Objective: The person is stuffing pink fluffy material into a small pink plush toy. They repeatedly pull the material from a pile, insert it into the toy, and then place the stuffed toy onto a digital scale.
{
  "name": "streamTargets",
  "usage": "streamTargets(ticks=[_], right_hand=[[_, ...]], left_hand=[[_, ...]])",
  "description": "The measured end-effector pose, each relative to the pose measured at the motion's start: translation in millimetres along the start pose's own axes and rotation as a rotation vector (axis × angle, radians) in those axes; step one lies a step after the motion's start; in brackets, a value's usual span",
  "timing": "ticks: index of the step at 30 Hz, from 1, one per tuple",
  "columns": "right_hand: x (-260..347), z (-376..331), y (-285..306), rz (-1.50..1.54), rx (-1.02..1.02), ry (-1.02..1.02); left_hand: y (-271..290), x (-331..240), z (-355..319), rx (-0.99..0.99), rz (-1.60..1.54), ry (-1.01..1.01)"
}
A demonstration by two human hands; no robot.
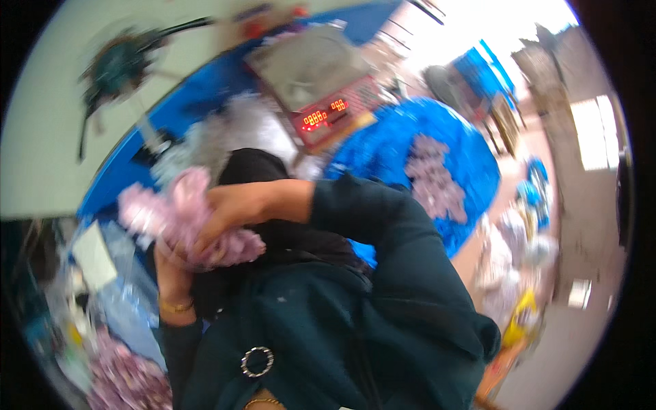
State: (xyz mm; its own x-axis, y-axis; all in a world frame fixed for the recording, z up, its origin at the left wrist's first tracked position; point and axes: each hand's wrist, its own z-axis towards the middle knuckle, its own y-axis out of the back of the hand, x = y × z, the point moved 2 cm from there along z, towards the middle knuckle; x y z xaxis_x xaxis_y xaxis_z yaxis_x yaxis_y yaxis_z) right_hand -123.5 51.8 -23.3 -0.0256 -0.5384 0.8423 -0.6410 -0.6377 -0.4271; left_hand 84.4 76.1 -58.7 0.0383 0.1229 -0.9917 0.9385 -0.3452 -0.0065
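Both my hands are closed on a bunch of pink, ruffled, soft-looking pieces [147, 212], in front of my lap on the left. My right hand [231, 208] reaches across and grips the bunch from above. Low on the bunch's near side, my left hand [172, 270] holds it, its fingers partly hidden by the pink folds. Motion blur keeps me from telling exactly what the pieces are. Similar mauve pieces [437, 181] lie on blue plastic sheeting [478, 157] to the right. A heap of darker pink-purple pieces [126, 376] sits at the lower left.
A red digital scale [335, 113] with a flat pan [307, 61] stands ahead. Clear plastic bags [198, 147] lie beside it. A green-black fan-like device [119, 65] is at the far left. Filled bags [509, 253] line the floor at right, near a blue crate [482, 72].
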Motion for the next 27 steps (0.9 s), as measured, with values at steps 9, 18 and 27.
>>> streamTargets(ticks=[9, 18, 27], right_hand=[[-8, 7, 5, 0.018, -0.295, 0.066], [15, 3, 7, -0.041, -0.324, 0.053], [31, -4, 22, -0.440, -0.273, 0.266]], left_hand=[[-19, -32, 13, 0.196, -0.436, 0.287], [-14, -26, 33, 0.133, -0.207, -0.033], [-17, -36, 37, 0.258, -0.215, -0.149]])
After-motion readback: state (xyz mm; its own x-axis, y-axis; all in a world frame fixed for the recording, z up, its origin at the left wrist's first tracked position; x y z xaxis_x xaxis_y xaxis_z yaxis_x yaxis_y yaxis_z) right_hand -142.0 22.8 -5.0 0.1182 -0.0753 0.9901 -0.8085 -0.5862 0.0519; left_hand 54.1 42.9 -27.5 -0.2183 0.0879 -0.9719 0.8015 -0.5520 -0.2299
